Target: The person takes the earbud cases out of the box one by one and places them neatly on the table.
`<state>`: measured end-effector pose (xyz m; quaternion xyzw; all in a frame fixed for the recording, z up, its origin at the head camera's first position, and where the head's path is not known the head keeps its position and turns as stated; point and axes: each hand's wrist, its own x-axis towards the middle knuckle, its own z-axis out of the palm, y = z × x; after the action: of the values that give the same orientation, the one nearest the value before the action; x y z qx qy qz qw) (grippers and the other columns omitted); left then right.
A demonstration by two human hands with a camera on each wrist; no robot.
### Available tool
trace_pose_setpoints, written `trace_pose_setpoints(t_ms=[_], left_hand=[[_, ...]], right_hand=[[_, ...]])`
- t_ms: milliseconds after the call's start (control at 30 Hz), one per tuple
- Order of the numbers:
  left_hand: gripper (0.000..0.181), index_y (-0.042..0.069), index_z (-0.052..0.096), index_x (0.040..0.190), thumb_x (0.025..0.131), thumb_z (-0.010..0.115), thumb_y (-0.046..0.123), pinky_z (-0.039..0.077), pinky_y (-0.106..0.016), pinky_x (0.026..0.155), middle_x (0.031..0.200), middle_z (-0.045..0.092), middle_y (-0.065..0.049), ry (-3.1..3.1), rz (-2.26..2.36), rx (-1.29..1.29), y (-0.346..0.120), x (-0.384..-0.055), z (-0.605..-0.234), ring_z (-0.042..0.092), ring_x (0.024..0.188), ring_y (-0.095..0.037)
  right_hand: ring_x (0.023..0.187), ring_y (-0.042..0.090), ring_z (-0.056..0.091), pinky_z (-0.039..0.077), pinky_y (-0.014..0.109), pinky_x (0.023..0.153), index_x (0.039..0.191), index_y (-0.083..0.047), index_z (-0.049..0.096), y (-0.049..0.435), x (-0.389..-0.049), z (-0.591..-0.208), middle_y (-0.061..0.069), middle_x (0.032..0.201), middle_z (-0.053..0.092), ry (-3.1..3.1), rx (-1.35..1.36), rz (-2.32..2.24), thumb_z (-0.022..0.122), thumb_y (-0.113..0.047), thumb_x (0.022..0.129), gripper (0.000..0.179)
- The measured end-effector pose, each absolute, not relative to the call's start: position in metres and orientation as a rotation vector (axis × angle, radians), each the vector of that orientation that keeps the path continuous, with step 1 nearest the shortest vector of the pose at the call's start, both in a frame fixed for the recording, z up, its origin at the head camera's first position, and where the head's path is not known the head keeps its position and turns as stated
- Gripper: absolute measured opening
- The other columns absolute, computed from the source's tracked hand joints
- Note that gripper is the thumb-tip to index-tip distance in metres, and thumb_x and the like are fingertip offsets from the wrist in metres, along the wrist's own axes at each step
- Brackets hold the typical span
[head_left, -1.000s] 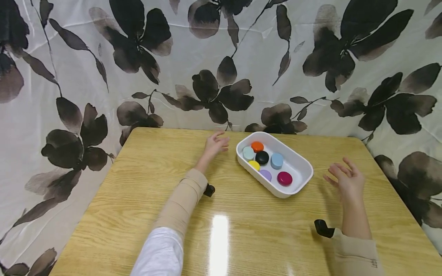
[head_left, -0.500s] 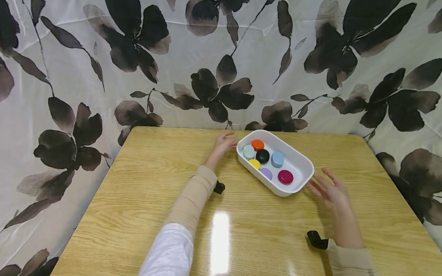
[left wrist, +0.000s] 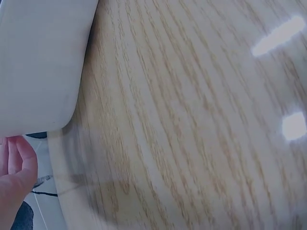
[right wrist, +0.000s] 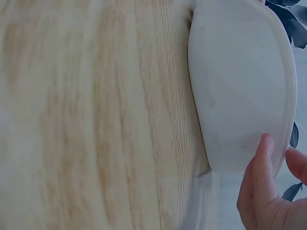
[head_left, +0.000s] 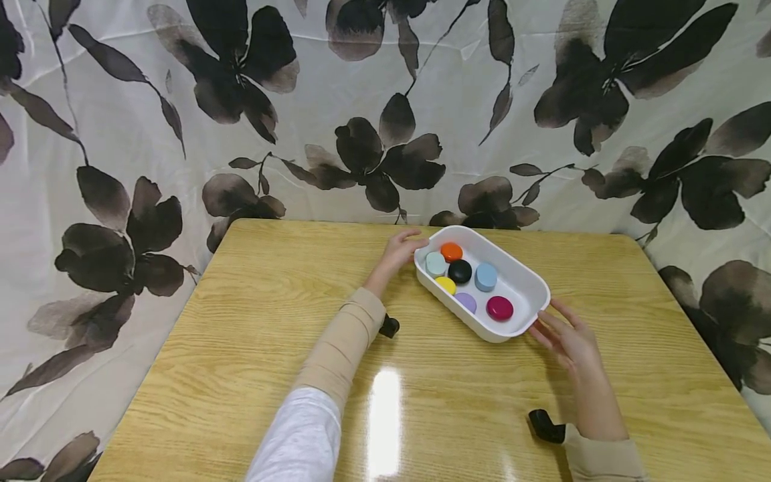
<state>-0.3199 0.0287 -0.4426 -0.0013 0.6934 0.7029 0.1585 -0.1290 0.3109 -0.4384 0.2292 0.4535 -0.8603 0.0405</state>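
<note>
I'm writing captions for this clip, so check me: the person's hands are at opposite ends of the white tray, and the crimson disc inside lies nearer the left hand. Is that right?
Not quite: the crimson disc lies nearer the right hand, as the head view shows. The left hand is indeed at the opposite end of the white tray.

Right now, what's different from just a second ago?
The left grip moved right and the right grip moved left, and now both hold the white tub at its ends. The white tub and its seven round pieces stayed where they were.
</note>
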Motion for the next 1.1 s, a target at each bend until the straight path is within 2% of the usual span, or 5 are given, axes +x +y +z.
trace_pose_setpoints(t_ms=[167, 233, 300, 733, 1100], left_hand=[[0.048, 0.008, 0.052, 0.128, 0.084, 0.066, 0.019, 0.046, -0.033, 0.087, 0.123, 0.055, -0.010, 2.033, 1.950, -0.017, 0.029, -0.319, -0.442, 0.056, 0.105, -0.021], [0.047, 0.009, 0.054, 0.127, 0.083, 0.067, 0.018, 0.047, -0.033, 0.086, 0.122, 0.055, -0.011, 2.044, 1.932, -0.027, 0.028, -0.318, -0.442, 0.056, 0.103, -0.020], [0.047, 0.009, 0.054, 0.127, 0.082, 0.067, 0.016, 0.047, -0.033, 0.085, 0.122, 0.055, -0.011, 2.051, 1.917, -0.030, 0.027, -0.318, -0.442, 0.057, 0.100, -0.021], [0.045, 0.008, 0.056, 0.125, 0.081, 0.067, 0.008, 0.049, -0.041, 0.082, 0.099, 0.064, -0.016, 2.073, 1.772, 0.038, 0.014, -0.309, -0.443, 0.061, 0.076, -0.017], [0.049, 0.005, 0.052, 0.128, 0.081, 0.063, -0.003, 0.049, -0.044, 0.080, 0.074, 0.057, -0.010, 2.054, 1.577, 0.192, 0.007, -0.300, -0.436, 0.057, 0.063, -0.018]], right_hand=[[0.079, 0.017, 0.065, 0.049, 0.030, 0.079, 0.117, -0.017, 0.050, 0.313, -0.131, -0.441, 0.002, 0.089, 0.059, 1.400, 0.688, -2.649, 0.060, 0.003, 0.084, 0.040], [0.079, 0.017, 0.065, 0.050, 0.029, 0.078, 0.104, -0.018, 0.056, 0.315, -0.131, -0.443, 0.003, 0.088, 0.061, 1.401, 0.668, -2.644, 0.060, 0.004, 0.084, 0.030], [0.079, 0.016, 0.065, 0.050, 0.029, 0.077, 0.099, -0.020, 0.058, 0.319, -0.132, -0.444, 0.002, 0.087, 0.062, 1.407, 0.654, -2.624, 0.060, 0.003, 0.084, 0.027], [0.080, 0.015, 0.064, 0.052, 0.028, 0.071, 0.094, -0.022, 0.066, 0.345, -0.142, -0.446, 0.002, 0.087, 0.065, 1.464, 0.402, -2.489, 0.052, 0.005, 0.089, 0.031], [0.085, 0.016, 0.065, 0.052, 0.028, 0.073, 0.096, -0.024, 0.069, 0.370, -0.155, -0.443, 0.002, 0.092, 0.065, 1.502, 0.297, -2.324, 0.053, 0.001, 0.089, 0.030]])
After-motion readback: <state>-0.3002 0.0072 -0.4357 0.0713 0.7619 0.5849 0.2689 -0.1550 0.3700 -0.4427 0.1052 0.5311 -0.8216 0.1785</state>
